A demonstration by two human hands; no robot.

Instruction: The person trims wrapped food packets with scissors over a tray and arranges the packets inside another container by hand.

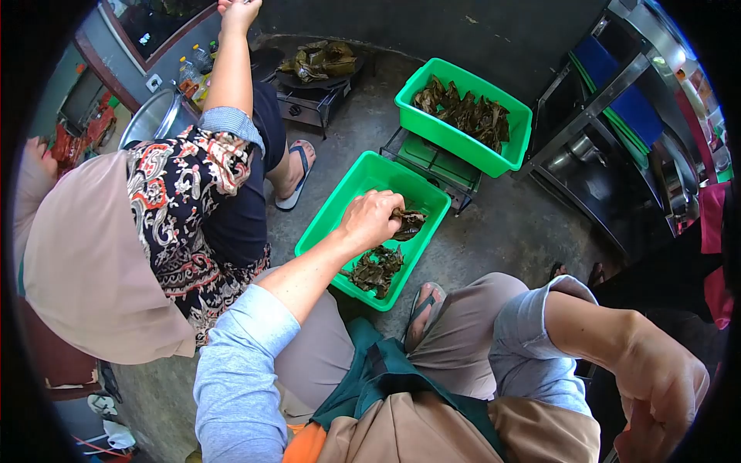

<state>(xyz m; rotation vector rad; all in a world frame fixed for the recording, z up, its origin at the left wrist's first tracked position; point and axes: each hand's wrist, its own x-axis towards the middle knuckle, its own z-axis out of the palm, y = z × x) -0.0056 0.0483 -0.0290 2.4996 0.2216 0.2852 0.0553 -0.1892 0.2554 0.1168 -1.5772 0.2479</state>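
Note:
My left hand (pixel 372 219) is closed on a dark brown leaf-wrapped packet (pixel 409 224), holding it above a green plastic tub (pixel 318 245). Below it, a small heap of similar dried-leaf packets (pixel 376 272) lies on the tub's floor. My right hand (pixel 660 386) is low at the far right, wrist bent and fingers curled downward; anything in those fingers is hidden. A second green tub (pixel 411 123), holding several dark leaf packets (pixel 467 116), sits on a black metal stand beyond the first.
At my left sits a person in a patterned top (pixel 181 181), one arm raised. A small stove (pixel 309 104) with leaf packets on its pan stands by the wall. A metal shelf rack (pixel 598 174) rises at right. Bottles (pixel 189 71) and a metal pot (pixel 158 116) are at upper left.

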